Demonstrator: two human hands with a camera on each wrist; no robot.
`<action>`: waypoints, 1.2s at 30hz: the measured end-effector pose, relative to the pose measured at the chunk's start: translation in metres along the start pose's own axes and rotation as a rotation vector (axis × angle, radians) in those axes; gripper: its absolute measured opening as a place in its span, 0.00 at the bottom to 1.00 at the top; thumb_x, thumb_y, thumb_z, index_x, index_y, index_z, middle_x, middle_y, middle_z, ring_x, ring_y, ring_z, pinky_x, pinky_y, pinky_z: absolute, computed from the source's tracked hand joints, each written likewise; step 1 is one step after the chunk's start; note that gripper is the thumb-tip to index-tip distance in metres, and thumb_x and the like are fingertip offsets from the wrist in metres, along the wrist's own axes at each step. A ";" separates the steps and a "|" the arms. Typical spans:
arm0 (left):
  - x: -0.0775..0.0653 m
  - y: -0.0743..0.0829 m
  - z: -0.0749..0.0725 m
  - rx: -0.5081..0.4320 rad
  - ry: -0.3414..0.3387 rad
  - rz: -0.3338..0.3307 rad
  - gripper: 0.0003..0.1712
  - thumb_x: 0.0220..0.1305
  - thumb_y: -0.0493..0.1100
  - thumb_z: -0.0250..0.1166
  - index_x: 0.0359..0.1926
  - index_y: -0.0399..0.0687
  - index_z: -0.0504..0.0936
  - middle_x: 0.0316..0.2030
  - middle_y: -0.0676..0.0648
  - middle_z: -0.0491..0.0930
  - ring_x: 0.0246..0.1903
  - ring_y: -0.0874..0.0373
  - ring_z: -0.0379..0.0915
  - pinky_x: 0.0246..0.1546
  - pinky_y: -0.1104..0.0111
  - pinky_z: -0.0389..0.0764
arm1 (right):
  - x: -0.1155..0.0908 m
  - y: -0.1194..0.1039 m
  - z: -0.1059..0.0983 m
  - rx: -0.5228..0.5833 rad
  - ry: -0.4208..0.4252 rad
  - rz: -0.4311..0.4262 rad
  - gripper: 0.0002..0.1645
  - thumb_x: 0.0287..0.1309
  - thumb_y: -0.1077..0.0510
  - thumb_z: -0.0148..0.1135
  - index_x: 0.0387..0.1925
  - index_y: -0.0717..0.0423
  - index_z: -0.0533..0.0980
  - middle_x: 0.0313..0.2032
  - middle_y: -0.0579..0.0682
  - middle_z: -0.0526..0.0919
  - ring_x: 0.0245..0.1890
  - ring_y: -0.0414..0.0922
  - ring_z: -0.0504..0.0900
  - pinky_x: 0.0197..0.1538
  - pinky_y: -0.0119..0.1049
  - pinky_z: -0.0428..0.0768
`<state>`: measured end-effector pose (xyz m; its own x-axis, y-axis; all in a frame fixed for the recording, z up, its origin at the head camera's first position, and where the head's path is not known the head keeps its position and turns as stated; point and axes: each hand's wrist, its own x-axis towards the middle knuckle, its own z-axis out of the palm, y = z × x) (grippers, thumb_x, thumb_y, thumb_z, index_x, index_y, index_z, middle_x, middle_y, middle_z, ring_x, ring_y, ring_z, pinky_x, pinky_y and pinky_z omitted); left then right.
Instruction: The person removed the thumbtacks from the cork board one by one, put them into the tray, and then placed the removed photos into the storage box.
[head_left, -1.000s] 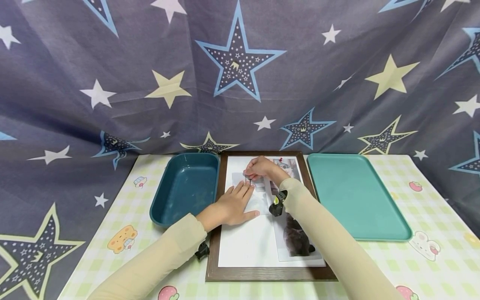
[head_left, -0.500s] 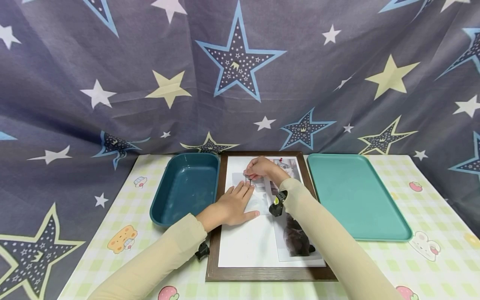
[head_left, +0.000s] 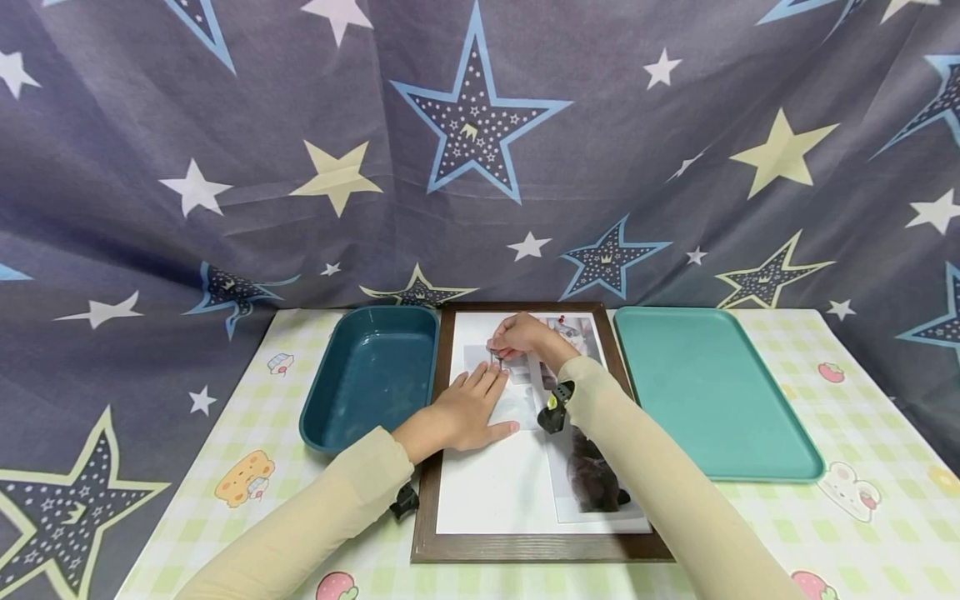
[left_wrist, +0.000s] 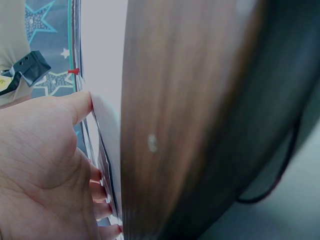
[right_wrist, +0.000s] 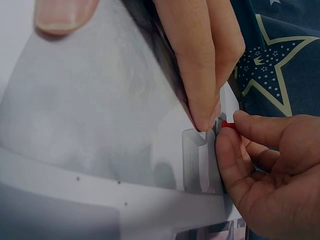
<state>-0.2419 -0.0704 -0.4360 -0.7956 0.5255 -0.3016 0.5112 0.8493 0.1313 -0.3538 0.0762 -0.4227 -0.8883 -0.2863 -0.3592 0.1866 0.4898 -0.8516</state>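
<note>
A white board in a brown frame (head_left: 540,547) lies on the table. On its upper part is a pale printed picture (head_left: 517,408), partly covered by both hands. My left hand (head_left: 461,412) lies flat on that picture with straight fingers. Just beyond those fingertips, my right hand (head_left: 519,335) pinches a red push pin (right_wrist: 228,124) between thumb and forefinger, against the picture. Whether its point is in the board is hidden. To the right lies a tall picture of a dark cat (head_left: 592,475), partly under the right forearm. Another red push pin (head_left: 561,319) sits at its top.
A dark blue bin (head_left: 318,400) stands left of the board. On the right is a flat teal tray (head_left: 720,383). The table has a green checked cloth (head_left: 885,433); a star-patterned curtain (head_left: 337,242) hangs behind it.
</note>
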 end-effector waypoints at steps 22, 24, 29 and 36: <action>0.000 0.000 0.000 -0.008 -0.011 -0.006 0.52 0.75 0.72 0.43 0.82 0.43 0.41 0.82 0.41 0.37 0.82 0.45 0.31 0.80 0.48 0.47 | -0.001 0.002 -0.002 -0.070 -0.018 -0.029 0.07 0.60 0.71 0.66 0.41 0.69 0.81 0.27 0.46 0.82 0.28 0.38 0.79 0.40 0.30 0.83; 0.000 0.000 0.000 -0.008 -0.008 -0.005 0.52 0.75 0.72 0.43 0.82 0.43 0.41 0.82 0.41 0.37 0.82 0.45 0.31 0.80 0.48 0.47 | -0.002 0.002 -0.002 -0.074 -0.018 -0.028 0.08 0.60 0.71 0.66 0.42 0.69 0.82 0.27 0.46 0.82 0.28 0.38 0.79 0.39 0.30 0.82; 0.000 0.000 0.000 -0.008 -0.009 0.000 0.52 0.75 0.72 0.43 0.82 0.42 0.41 0.82 0.41 0.37 0.82 0.45 0.30 0.80 0.48 0.47 | -0.002 0.002 -0.002 -0.080 -0.017 -0.020 0.08 0.61 0.69 0.66 0.42 0.69 0.82 0.28 0.47 0.82 0.28 0.39 0.78 0.38 0.29 0.81; 0.001 0.000 0.000 0.000 -0.005 0.004 0.52 0.75 0.72 0.43 0.82 0.42 0.41 0.82 0.40 0.37 0.82 0.46 0.31 0.80 0.48 0.47 | -0.001 0.003 -0.003 -0.079 -0.035 -0.035 0.06 0.62 0.70 0.65 0.41 0.67 0.80 0.28 0.46 0.81 0.29 0.39 0.78 0.38 0.28 0.80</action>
<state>-0.2427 -0.0703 -0.4366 -0.7920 0.5286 -0.3055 0.5145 0.8472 0.1323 -0.3534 0.0805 -0.4236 -0.8780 -0.3323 -0.3445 0.1212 0.5419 -0.8316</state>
